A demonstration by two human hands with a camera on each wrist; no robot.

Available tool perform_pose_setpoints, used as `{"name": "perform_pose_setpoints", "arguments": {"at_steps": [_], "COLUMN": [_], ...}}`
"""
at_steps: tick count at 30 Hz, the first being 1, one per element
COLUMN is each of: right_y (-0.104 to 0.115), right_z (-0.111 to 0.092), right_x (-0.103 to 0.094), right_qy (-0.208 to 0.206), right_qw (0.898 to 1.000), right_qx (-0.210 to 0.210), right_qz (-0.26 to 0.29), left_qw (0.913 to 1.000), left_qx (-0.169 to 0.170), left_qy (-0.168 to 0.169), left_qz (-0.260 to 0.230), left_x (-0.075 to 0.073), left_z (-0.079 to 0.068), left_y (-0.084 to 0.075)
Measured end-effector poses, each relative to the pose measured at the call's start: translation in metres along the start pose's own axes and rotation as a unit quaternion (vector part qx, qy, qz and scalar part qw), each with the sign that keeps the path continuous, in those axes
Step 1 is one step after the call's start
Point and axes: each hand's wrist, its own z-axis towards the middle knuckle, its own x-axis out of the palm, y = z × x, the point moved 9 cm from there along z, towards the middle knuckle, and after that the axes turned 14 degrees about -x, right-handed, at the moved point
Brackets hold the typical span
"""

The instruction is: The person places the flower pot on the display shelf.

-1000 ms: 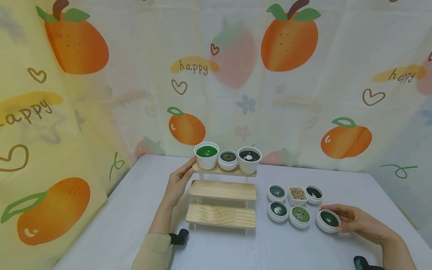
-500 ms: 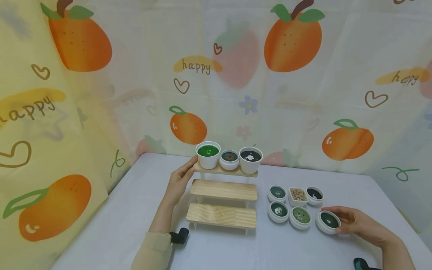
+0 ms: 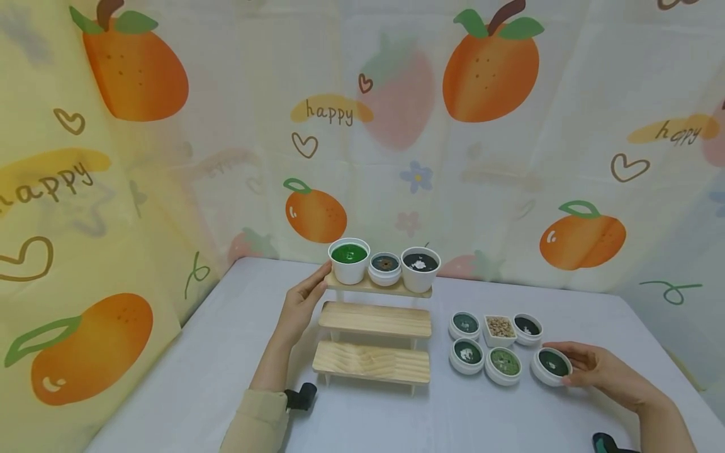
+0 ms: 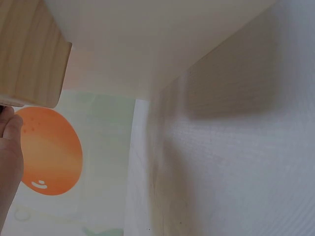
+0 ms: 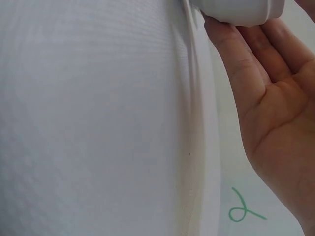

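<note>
At the right, my right hand (image 3: pixel 600 372) pinches a small round white pot (image 3: pixel 550 367) with a dark green filling, thumb on the near side and fingers behind. In the right wrist view, the fingers (image 5: pixel 231 46) reach up to the underside of the white pot (image 5: pixel 241 11). With its fingers mostly straight, my left hand (image 3: pixel 300 305) touches the left end of the top shelf (image 3: pixel 376 287) of a three-tier wooden stand. The left wrist view shows the end of a wooden shelf (image 4: pixel 32 59), which hides the left fingertips.
On the top shelf stand a white cup with green filling (image 3: pixel 348 270), a small pot (image 3: pixel 384 275) and a cup with dark filling (image 3: pixel 420 280). The middle shelf (image 3: pixel 375 319) and lower shelf (image 3: pixel 370 362) are bare. Several small pots surround a square dish of grains (image 3: pixel 500 327).
My right hand and the pot in it have shifted slightly upward in the head view. The left hand stays at the stand, and the other pots keep their places.
</note>
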Motion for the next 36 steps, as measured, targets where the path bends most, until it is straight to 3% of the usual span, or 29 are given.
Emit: {"name": "perform_pose_setpoints", "arguments": {"at_steps": [15,22,36], "right_y": [0.021,0.036,0.082], "right_z": [0.002,0.008,0.03], "right_x": [-0.011,-0.011,0.016], "right_qy": [-0.068,-0.091,-0.104], "right_qw": [0.995,0.99,0.986], "right_qx": [-0.01,0.011,-0.046], "right_qz": [-0.067,-0.111,-0.118], "left_qw": [1.0,1.0,0.9999], "left_qx": [-0.005,-0.007,-0.01], "left_qy": [-0.002,-0.002,-0.002], "left_qz": [-0.002,0.0,-0.001], "left_x": [0.001,0.0,0.0], "left_z": [0.0,0.001,0.0], "left_y": [-0.001,0.0,0.001]}}
